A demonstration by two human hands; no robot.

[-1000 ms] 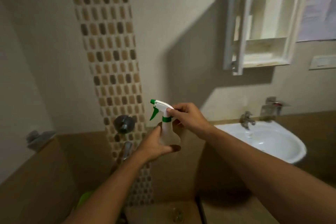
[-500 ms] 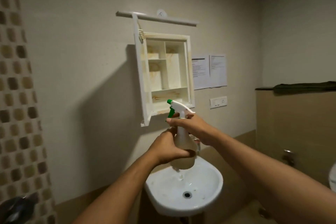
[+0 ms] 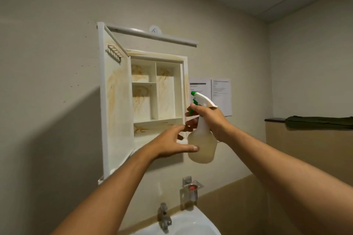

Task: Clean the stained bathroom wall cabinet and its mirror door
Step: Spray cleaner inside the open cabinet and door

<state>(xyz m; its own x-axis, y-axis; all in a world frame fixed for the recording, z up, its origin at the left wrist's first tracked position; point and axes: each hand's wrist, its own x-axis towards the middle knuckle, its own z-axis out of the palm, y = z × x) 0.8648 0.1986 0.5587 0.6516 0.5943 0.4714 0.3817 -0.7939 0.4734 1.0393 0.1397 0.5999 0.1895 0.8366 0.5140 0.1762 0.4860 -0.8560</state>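
The white wall cabinet [image 3: 168, 89] hangs open, its shelves streaked with orange-brown stains. Its door [image 3: 116, 112] swings out to the left and shows the stained inner face; the mirror side is hidden. My right hand [image 3: 208, 118] grips the neck of a clear spray bottle [image 3: 202, 147] with a white and green trigger head, held up in front of the cabinet's lower right corner with the nozzle toward the shelves. My left hand [image 3: 172, 143] is beside the bottle with fingers spread, the thumb tip touching the bottle's body.
A white basin [image 3: 191, 223] with a metal tap [image 3: 164, 217] sits below the cabinet, a soap dispenser [image 3: 189, 192] on the wall above it. Two paper notices [image 3: 219, 93] hang right of the cabinet. A dark cloth [image 3: 319, 121] lies on the ledge at right.
The view swung from the tiled wall to the cabinet and came closer. The bottle rose in front of the cabinet. My left hand let go of the bottle's body and opened beside it.
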